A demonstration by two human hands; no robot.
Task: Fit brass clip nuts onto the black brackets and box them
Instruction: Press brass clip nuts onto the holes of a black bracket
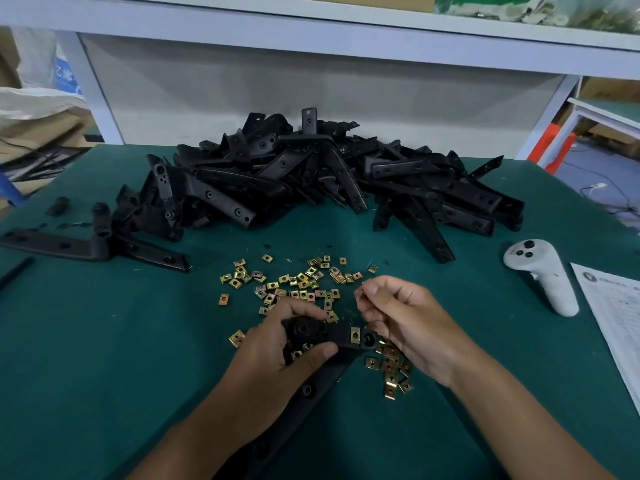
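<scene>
The black bracket [325, 336] sits low over the near middle of the green mat [104, 341], gripped by the left hand [277, 344], one brass nut [355, 335] already on it. The right hand [401, 317] pinches something small I cannot make out. Loose clip nuts [294, 282] lie just beyond, then the bracket heap [311, 178] before the shelf frame [100, 88]. A white controller [540, 275] and a paper sheet [613, 313] crowd the right edge.

A green-topped workbench [104, 341] stands under a white shelf [311, 26], with cardboard boxes [41, 129] behind at left.
</scene>
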